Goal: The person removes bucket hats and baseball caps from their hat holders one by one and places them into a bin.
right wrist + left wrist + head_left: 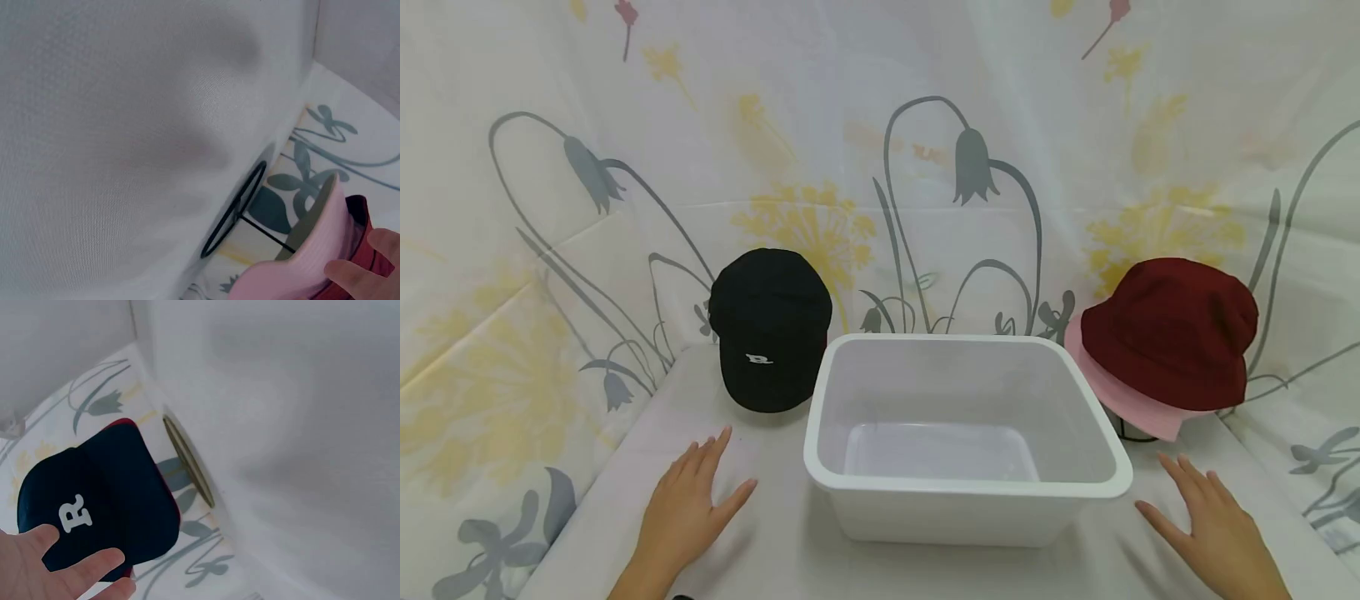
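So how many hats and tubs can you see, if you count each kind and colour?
Black baseball cap: 1
Dark red bucket hat: 1
Pink hat, under the dark red one: 1
White plastic tub: 1
Total: 4
A red edge shows at the black cap too, but I can't tell if it's another hat, so it isn't counted.

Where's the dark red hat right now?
In the head view, the dark red hat sits on the right, over the pink hat, beside the white tub.
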### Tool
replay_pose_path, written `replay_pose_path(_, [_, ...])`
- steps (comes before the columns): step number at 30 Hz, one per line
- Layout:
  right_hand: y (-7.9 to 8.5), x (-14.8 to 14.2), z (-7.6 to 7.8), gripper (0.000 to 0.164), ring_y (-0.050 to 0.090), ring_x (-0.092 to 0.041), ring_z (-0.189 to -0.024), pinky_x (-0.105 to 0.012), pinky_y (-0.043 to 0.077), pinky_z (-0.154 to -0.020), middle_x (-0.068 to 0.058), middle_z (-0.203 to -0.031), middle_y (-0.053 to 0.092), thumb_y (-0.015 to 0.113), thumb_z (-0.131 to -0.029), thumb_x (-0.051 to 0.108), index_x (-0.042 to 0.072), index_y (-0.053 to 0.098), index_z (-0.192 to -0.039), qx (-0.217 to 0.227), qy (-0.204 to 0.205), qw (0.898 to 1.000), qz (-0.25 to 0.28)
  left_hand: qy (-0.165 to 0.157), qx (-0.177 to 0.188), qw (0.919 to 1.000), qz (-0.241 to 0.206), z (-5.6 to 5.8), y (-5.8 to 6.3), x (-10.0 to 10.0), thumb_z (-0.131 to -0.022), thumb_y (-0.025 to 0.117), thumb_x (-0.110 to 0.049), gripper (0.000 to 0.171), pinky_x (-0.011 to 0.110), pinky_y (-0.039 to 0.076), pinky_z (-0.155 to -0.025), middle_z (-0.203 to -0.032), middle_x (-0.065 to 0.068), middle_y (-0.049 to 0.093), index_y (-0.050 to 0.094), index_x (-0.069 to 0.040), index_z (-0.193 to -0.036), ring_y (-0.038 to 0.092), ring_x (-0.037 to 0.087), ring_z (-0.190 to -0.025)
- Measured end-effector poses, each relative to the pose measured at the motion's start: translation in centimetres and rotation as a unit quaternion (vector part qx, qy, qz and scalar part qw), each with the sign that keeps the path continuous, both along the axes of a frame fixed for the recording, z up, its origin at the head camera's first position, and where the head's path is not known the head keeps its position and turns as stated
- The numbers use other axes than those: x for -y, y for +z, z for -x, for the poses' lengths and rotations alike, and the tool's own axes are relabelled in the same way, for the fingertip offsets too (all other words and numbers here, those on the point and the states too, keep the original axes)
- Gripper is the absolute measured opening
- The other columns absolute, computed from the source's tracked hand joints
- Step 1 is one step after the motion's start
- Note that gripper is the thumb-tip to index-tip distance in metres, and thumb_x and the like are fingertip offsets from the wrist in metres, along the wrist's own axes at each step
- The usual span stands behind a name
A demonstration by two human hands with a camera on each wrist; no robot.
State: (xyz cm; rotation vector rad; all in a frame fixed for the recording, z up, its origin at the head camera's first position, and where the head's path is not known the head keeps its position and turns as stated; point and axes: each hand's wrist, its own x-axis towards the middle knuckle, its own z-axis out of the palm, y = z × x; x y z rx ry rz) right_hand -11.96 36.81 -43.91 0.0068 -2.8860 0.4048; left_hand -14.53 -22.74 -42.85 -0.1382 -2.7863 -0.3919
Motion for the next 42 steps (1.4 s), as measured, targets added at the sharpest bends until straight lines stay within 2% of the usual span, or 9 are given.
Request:
replay_pose_path(4, [-0.2, 0.0, 0.0, 0.077, 0.023, -0.059, -0.121, -0.072, 0.02, -0.09, -0.037, -0.136, 0.029, 0.061, -0.089, 0.039, -0.003, 0.025, -0.143, -0.022, 0.023, 0.998, 0.058, -0.008, -0.003, 0.9991, -0.041, 0.4, 0.6, -0.5, -0.084, 0.058, -0.055, 0.08, 0.063, 0.032, -0.094, -0.131, 0.027, 0.046, 0.031, -0.01, -0.144, 0.039, 0.045, -0.12])
replay_pose_path(9, [-0.4, 0.3, 0.2, 0.074, 0.026, -0.052, -0.125, -0.062, 0.013, -0.103, -0.035, -0.137, 0.03, 0.062, -0.09, 0.027, -0.006, 0.023, -0.143, -0.061, 0.058, 0.989, 0.124, -0.018, 0.028, 0.9936, -0.108, 1.0, 1.3, -1.4, -0.087, 0.055, -0.054, 0.081, 0.061, 0.033, -0.095, -0.136, 0.023, 0.043, 0.022, -0.012, -0.148, 0.039, 0.042, -0.123])
replay_pose_path(15, [-0.1, 0.5, 0.3, 0.074, 0.022, -0.054, -0.126, -0.065, 0.014, -0.099, -0.038, -0.137, 0.027, 0.059, -0.092, 0.028, -0.009, 0.02, -0.142, -0.036, 0.038, 0.987, 0.15, -0.041, 0.038, 0.9784, -0.199, 1.2, 2.0, -2.3, -0.092, 0.053, -0.046, 0.078, 0.064, 0.034, -0.091, -0.136, 0.018, 0.045, 0.009, -0.022, -0.151, 0.04, 0.042, -0.123])
replay_pose_path(20, [0.6, 0.7, 0.7, 0.08, 0.018, -0.057, -0.125, -0.07, 0.018, -0.092, -0.041, -0.137, 0.021, 0.053, -0.094, 0.037, -0.011, 0.012, -0.143, 0.021, -0.001, 0.986, 0.166, -0.063, 0.023, 0.9613, -0.267, 1.4, 2.7, -2.9, -0.093, 0.054, -0.038, 0.08, 0.058, 0.035, -0.096, -0.135, 0.019, 0.047, 0.001, -0.021, -0.151, 0.042, 0.041, -0.122])
replay_pose_path(23, [0.8, 0.8, 0.8, 0.081, 0.016, -0.057, -0.125, -0.071, 0.019, -0.091, -0.041, -0.138, 0.018, 0.051, -0.094, 0.04, -0.01, 0.01, -0.143, 0.036, -0.014, 0.984, 0.172, -0.079, 0.011, 0.9519, -0.296, 1.7, 3.0, -3.3, -0.092, 0.056, -0.035, 0.083, 0.052, 0.036, -0.098, -0.136, 0.018, 0.046, -0.001, -0.021, -0.15, 0.043, 0.037, -0.123])
replay_pose_path(29, [0.9, 0.7, 0.8, 0.08, 0.014, -0.056, -0.127, -0.071, 0.019, -0.091, -0.04, -0.14, 0.017, 0.052, -0.094, 0.038, -0.008, 0.01, -0.144, 0.026, -0.014, 0.982, 0.185, -0.109, 0.006, 0.9305, -0.35, 2.3, 3.1, -4.3, -0.09, 0.062, -0.029, 0.088, 0.05, 0.04, -0.094, -0.137, 0.017, 0.044, -0.002, -0.023, -0.15, 0.045, 0.034, -0.122])
replay_pose_path(36, [1.3, 0.9, 1.2, 0.082, 0.023, -0.058, -0.121, -0.069, 0.03, -0.087, -0.04, -0.139, 0.018, 0.052, -0.094, 0.04, -0.011, 0.011, -0.143, 0.038, -0.031, 0.979, 0.197, -0.168, 0.042, 0.8996, -0.401, 2.7, 3.4, -5.2, -0.088, 0.064, -0.021, 0.089, 0.05, 0.042, -0.093, -0.14, 0.017, 0.039, 0.0, -0.024, -0.15, 0.042, 0.036, -0.124])
replay_pose_path(39, [1.3, 1.0, 1.2, 0.079, 0.026, -0.057, -0.119, -0.067, 0.031, -0.086, -0.039, -0.139, 0.022, 0.054, -0.094, 0.036, -0.011, 0.014, -0.143, 0.013, -0.027, 0.978, 0.205, -0.188, 0.052, 0.8847, -0.424, 2.8, 3.7, -5.6, -0.088, 0.065, -0.016, 0.088, 0.049, 0.043, -0.092, -0.14, 0.018, 0.039, 0.003, -0.02, -0.15, 0.043, 0.036, -0.124])
replay_pose_path(42, [1.2, 1.1, 1.1, 0.074, 0.028, -0.056, -0.119, -0.064, 0.032, -0.087, -0.037, -0.139, 0.026, 0.056, -0.093, 0.03, -0.01, 0.018, -0.143, -0.023, -0.013, 0.978, 0.208, -0.196, 0.064, 0.8731, -0.442, 2.9, 4.0, -6.0, -0.087, 0.065, -0.013, 0.086, 0.045, 0.045, -0.09, -0.14, 0.019, 0.039, 0.007, -0.015, -0.15, 0.045, 0.035, -0.122])
